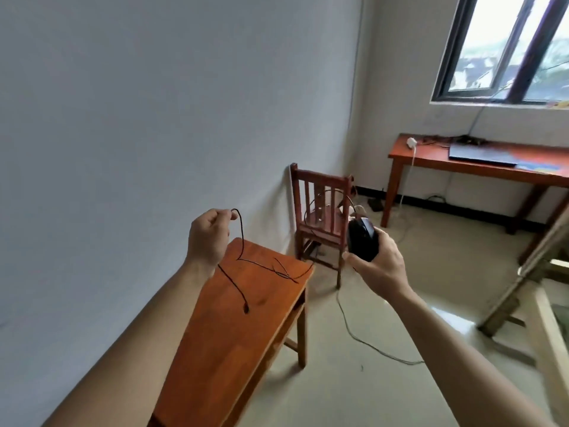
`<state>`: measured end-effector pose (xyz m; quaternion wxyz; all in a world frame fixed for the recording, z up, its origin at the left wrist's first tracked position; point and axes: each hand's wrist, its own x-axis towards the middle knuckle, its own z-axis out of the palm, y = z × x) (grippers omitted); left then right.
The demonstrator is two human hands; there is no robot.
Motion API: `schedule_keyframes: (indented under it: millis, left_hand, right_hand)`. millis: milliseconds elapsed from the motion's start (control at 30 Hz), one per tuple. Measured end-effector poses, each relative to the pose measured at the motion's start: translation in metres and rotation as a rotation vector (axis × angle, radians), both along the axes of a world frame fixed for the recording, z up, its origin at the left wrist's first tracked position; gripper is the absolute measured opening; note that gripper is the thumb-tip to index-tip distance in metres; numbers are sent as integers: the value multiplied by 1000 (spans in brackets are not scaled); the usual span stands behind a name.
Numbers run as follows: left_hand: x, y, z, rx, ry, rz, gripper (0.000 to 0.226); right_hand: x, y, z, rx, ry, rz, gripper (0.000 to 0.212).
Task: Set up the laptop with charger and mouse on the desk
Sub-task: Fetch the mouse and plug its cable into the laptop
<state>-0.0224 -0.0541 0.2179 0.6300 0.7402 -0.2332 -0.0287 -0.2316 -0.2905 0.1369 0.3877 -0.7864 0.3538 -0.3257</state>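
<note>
1. The left hand [209, 238] is raised in the air. Its fingers are curled, and the thumb and forefinger pinch a thin black mouse cable [242, 241] at the top of a loop.
2. From that pinch the cable drops and trails in loose bends over one small wooden table [234, 349], which stands along the left wall. Its plug end [246, 309] shows against the table top; whether it rests there or hangs above it cannot be told.
3. Beyond the table, in the corner, stands one wooden chair [320, 223]. The cable arcs in front of its slatted back towards the mouse.
4. The right hand [378, 266] grasps one black mouse [363, 238], with fingers and thumb wrapped round its sides. It is held in the air, well apart from the desk.
5. One grey cord [369, 343] snakes across the pale floor below the right arm.
6. Far right, under a window [508, 50], stands one wooden desk [428, 157].
7. On the desk lies one closed dark laptop [480, 155], with dark leads bunched behind it.
8. One white plug adapter [411, 142] sits at the desk's left end, and a white lead drops from it to the floor.
</note>
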Motion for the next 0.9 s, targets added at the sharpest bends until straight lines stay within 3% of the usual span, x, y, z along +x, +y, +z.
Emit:
schedule_keyframes:
  millis: [300, 533, 900]
  left_hand:
    - [-32, -267, -16, 26, -31, -247, 34]
    - [28, -455, -50, -104, 161, -459, 33]
    - [94, -780, -5, -171, 227, -643, 18]
  right_hand:
    - [-76, -221, -2, 4, 8, -268, 77]
    - [-43, -366, -30, 7, -1, -385, 77]
    - [-2, -609, 41, -21, -36, -618, 75]
